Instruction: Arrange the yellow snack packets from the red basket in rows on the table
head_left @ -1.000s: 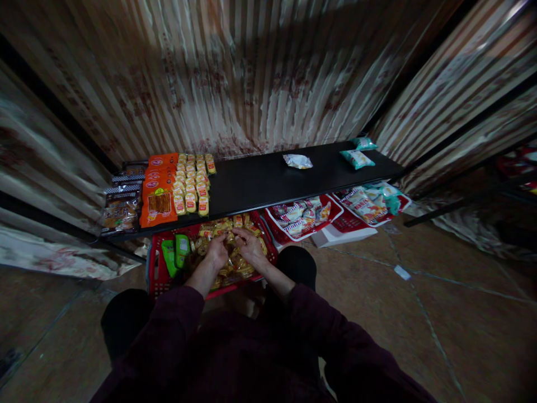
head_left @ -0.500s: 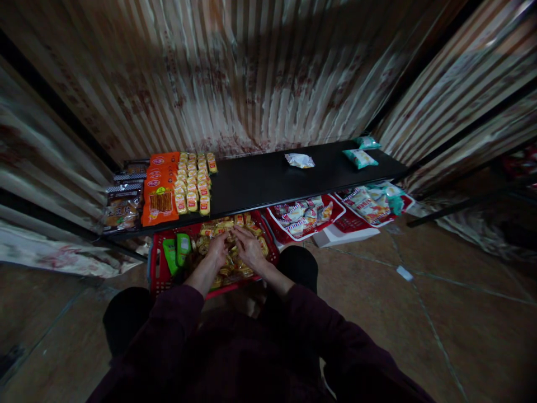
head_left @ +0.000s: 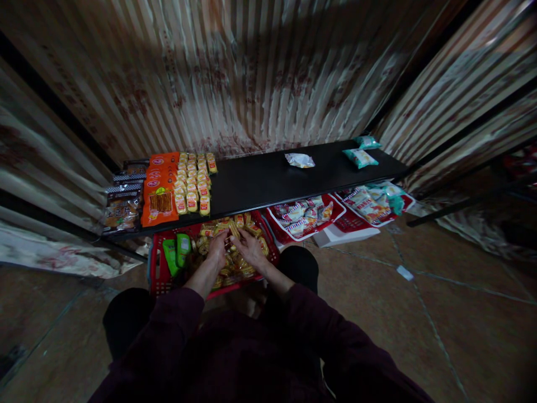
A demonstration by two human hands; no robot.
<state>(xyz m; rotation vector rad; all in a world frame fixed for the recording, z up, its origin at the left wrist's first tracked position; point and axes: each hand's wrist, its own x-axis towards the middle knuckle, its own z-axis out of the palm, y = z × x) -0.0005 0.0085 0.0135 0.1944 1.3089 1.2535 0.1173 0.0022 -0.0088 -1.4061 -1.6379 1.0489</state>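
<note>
My left hand (head_left: 217, 247) and my right hand (head_left: 249, 248) meet over a red basket (head_left: 158, 275) below the shelf edge. Between their closed fingertips is a small yellow snack packet (head_left: 234, 228), partly hidden by the fingers. Many similar gold-wrapped snack packets (head_left: 235, 267) fill the basket under and around both hands. Two green packets (head_left: 183, 249) lie at the basket's left end. On the black shelf (head_left: 251, 178) above, yellow snack packets (head_left: 192, 187) stand in rows beside orange bags (head_left: 159, 196).
Dark clear-fronted bags (head_left: 122, 207) occupy the shelf's left end. A white packet (head_left: 299, 160) and teal packets (head_left: 361, 158) lie farther right. Two more red baskets of bags (head_left: 306, 215) sit below, near a white box (head_left: 346, 236). A black post (head_left: 470, 190) slants at right.
My fingertips have drawn slightly apart and back, and a yellow snack packet now shows between them. The shelf goods and baskets stay as they were.
</note>
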